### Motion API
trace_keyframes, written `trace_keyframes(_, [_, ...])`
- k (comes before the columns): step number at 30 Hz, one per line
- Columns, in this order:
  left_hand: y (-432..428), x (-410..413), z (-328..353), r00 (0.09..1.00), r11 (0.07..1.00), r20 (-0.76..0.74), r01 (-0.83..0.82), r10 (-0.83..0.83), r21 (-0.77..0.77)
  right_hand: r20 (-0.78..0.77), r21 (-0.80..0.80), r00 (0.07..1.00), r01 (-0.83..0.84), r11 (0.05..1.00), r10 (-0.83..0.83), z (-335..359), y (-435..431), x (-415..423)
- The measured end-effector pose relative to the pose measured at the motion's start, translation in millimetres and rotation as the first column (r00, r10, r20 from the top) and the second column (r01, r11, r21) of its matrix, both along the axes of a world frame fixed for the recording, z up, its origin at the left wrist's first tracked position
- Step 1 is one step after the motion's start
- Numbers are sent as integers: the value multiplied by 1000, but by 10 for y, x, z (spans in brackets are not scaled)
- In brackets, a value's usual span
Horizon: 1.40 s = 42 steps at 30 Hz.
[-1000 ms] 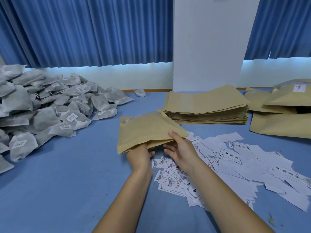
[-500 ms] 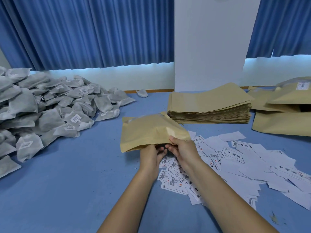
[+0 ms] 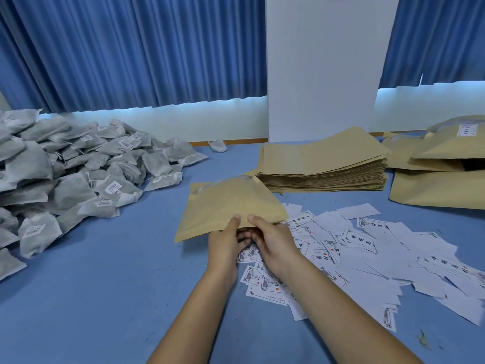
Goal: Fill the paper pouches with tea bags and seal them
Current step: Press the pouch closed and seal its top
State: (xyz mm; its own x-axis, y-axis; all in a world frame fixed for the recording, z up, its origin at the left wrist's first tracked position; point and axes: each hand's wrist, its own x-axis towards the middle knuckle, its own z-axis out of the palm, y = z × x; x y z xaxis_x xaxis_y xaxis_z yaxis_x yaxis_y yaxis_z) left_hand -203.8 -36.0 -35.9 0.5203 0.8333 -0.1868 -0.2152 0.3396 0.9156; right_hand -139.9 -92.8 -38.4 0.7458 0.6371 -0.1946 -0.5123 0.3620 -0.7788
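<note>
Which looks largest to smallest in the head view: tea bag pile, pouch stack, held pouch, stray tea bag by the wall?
1. tea bag pile
2. pouch stack and held pouch look alike; the pouch is nearer the camera, so I won't rank them.
3. stray tea bag, smallest.

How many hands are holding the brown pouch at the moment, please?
2: the left hand and the right hand pinch the pouch side by side at its near edge.
</note>
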Motion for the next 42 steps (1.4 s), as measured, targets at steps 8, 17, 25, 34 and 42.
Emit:
trace_keyframes(8, [1,7,-30,998,996,-43,44,-48,-83,65,-89,996,73,993,-67,-104,27,-12])
trace_keyframes(17, [31,-43,3,992,987,19,-121,124,-107,190,-83,956,244,966,-225,-82,89,-75])
trace_keyframes(25, [-89,-20,20,994,994,-40,-103,104,24,132,-34,989,79,996,-73,-11,38,-95])
trace_keyframes(34, [-99,-53,33,974,958,73,-223,213,179,52,-38,995,90,995,-88,57,-31,14])
trace_keyframes(42, [-122,-24,11,982,953,65,-189,178,237,62,-14,996,70,997,-69,126,-71,6])
